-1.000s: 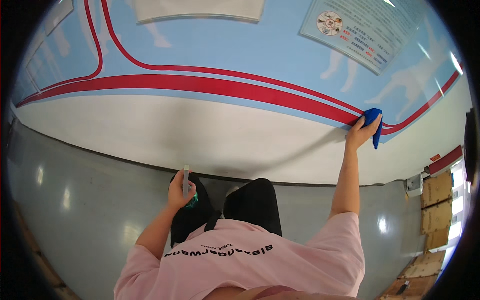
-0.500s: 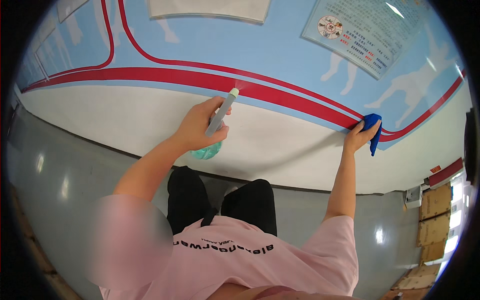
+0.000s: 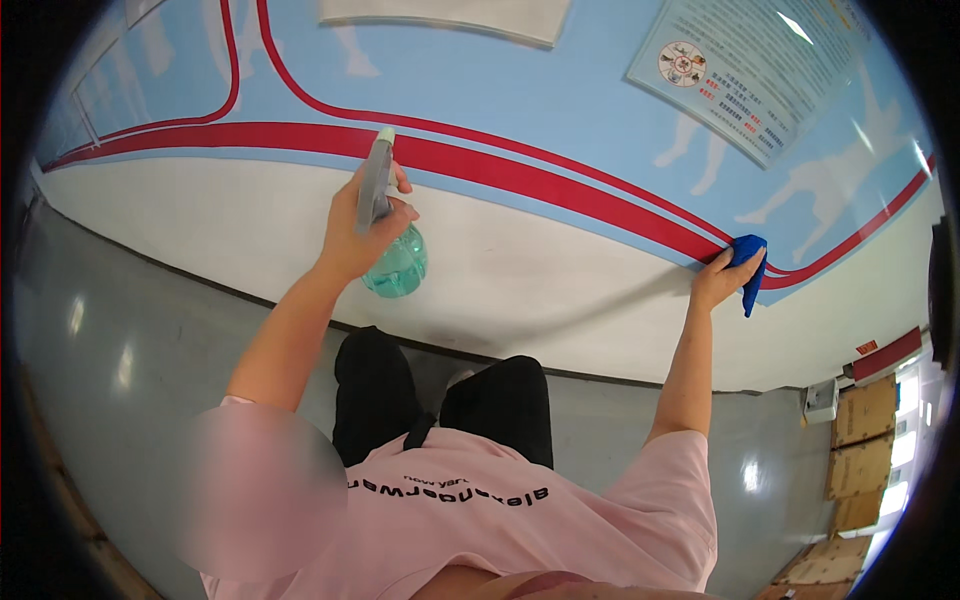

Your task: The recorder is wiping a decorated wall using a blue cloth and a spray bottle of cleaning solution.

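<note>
My left hand (image 3: 352, 228) is wrapped around the neck of a spray bottle (image 3: 399, 266) with a grey trigger head and a clear green body holding liquid. Its pale nozzle points toward the wall, in front of the broad red stripe (image 3: 520, 180). Over to the right, my right hand (image 3: 718, 282) holds a blue cloth (image 3: 750, 262) against the wall where the red stripes begin to curve upward. Part of the cloth hangs below the fingers. The fingers on the bottle's far side are partly hidden.
A light blue wall panel (image 3: 500, 85) with white figure silhouettes stands above a white lower wall (image 3: 560, 290). A clear-covered notice board (image 3: 740, 80) hangs at upper right, a white board (image 3: 450, 15) at top centre. Cardboard boxes (image 3: 862, 412) stand along the right of the grey floor (image 3: 170, 350).
My left hand has moved left along the wall with the spray bottle, and more of the green body shows. The fine spray at the nozzle is no longer visible. My right hand has barely moved.
</note>
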Demonstrator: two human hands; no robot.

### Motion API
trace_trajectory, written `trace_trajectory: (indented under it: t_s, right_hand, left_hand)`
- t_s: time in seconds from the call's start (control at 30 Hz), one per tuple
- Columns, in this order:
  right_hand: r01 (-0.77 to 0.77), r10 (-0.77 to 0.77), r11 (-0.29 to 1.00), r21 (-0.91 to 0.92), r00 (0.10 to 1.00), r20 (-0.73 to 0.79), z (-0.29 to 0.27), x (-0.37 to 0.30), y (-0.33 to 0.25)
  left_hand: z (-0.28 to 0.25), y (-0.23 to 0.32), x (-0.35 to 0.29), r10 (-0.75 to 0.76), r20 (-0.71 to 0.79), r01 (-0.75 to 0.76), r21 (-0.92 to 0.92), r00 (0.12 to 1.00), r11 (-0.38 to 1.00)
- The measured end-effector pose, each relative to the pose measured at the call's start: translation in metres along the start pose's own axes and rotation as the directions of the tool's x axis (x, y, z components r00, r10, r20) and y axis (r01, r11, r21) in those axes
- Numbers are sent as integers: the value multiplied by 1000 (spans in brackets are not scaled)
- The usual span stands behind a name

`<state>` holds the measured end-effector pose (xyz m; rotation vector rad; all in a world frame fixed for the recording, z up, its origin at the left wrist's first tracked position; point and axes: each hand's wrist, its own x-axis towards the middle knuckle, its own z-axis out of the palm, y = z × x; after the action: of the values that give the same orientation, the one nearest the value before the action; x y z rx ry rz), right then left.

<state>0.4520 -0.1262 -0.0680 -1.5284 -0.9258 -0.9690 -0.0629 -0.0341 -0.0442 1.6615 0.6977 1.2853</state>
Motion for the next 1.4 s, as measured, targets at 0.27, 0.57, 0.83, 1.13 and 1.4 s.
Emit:
trace_trajectory:
  t_s: [0.27,0.57,0.83,1.13,1.4]
  right_hand:
    - [5,-7,1000,23,998,58,-4,-7,-17]
    - [429,-461,884,185,866,195,20,-33,-133]
    - [467,-591,769,437,780,206,65,-62,-276]
    - [460,-785,485,744,603,139,125,-96,-427]
    - [908,-940,307,285,337,-62,154,-85,-490]
  left_hand:
    - [-10,-43,-66,7,-41,0,173,999,985]
    - [-21,-137,-189,-220,-1,197,451,975,871]
    - [-15,-141,-200,-225,-77,237,370,971,898]
    - [-25,-145,-207,-265,-110,287,315,958,905]
    - [-21,-142,-205,-209,-140,243,306,968,921]
